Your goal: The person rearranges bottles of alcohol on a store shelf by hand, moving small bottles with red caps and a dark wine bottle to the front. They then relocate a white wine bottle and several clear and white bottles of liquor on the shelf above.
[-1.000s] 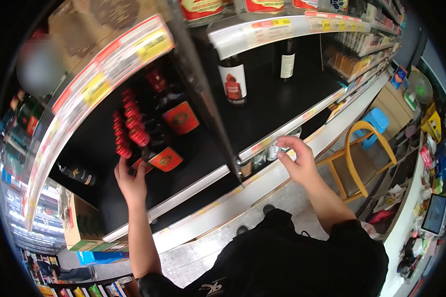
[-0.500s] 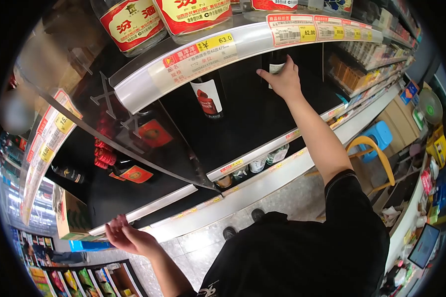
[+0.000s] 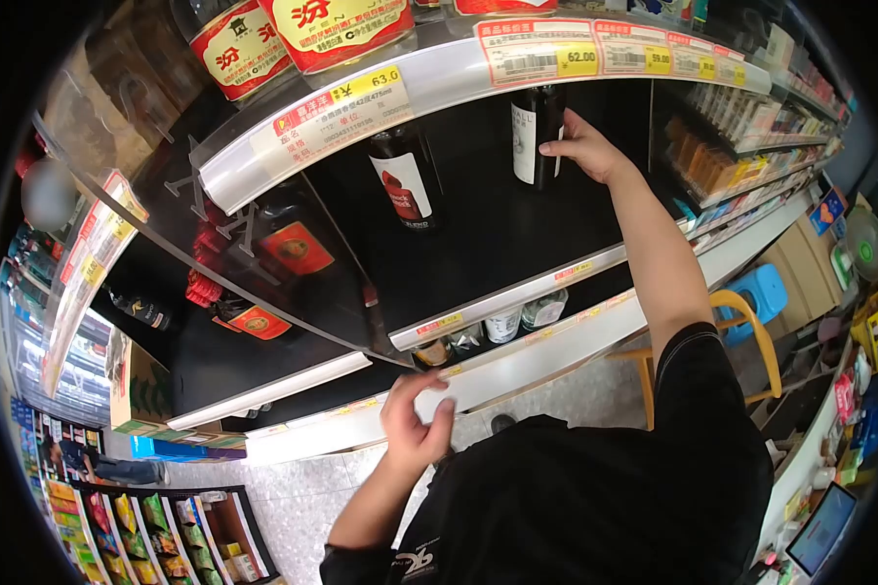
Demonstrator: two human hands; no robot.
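A dark wine bottle with a pale label (image 3: pixel 524 146) stands on the black shelf, its neck hidden behind the price rail above. My right hand (image 3: pixel 595 154) grips its right side, the thumb against the label's edge and the fingers partly hidden behind the bottle. To the left is another dark bottle with a white and red label (image 3: pixel 403 190), apart from my hand. My left hand (image 3: pixel 416 421) hovers in front of the lower shelf edge, holding nothing, its fingers loosely bent and apart from the thumb.
Overhead, a curved price rail (image 3: pixel 449 93) fronts clear bottles with red and yellow labels (image 3: pixel 337 29). A transparent divider (image 3: pixel 200 278) separates the left shelf section, where red-labelled bottles (image 3: pixel 298 249) stand. A wooden chair (image 3: pixel 751 331) and a blue stool (image 3: pixel 759 292) are at right.
My left hand has moved right from the left shelf section's front edge. The bottle at my right hand now shows its pale label, further out from under the rail. The camera view has shifted slightly.
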